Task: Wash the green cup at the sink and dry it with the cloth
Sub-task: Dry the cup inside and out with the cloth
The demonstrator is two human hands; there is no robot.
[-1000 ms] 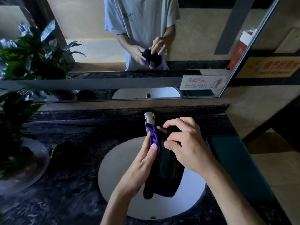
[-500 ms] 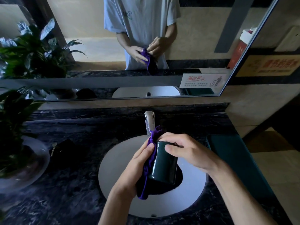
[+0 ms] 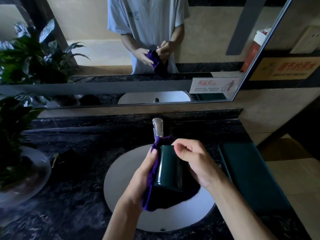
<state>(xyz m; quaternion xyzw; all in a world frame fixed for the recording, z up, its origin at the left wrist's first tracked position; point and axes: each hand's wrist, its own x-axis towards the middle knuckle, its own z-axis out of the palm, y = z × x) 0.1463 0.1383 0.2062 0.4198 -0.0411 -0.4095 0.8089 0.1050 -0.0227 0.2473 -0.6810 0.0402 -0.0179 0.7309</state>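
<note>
The dark green cup (image 3: 170, 168) is held above the white sink basin (image 3: 121, 172), lying tilted with its mouth away from me. A purple cloth (image 3: 152, 170) wraps its left side and hangs below it. My left hand (image 3: 138, 182) presses the cloth against the cup's left wall, fingers curled round both. My right hand (image 3: 194, 160) grips the cup at its upper right, thumb and fingers curled over the rim end. The cup's far end is hidden by cloth and fingers.
A chrome tap (image 3: 158, 127) stands just behind the cup. Dark marble counter (image 3: 83, 196) surrounds the basin. A potted plant in a glass bowl (image 3: 22, 172) sits at left, a green tray (image 3: 251, 174) at right. A mirror (image 3: 103, 49) fills the wall.
The cup has turned in my hands, showing more of its side. My right hand moved up to the rim end, and the cloth shifted down beneath the cup.
</note>
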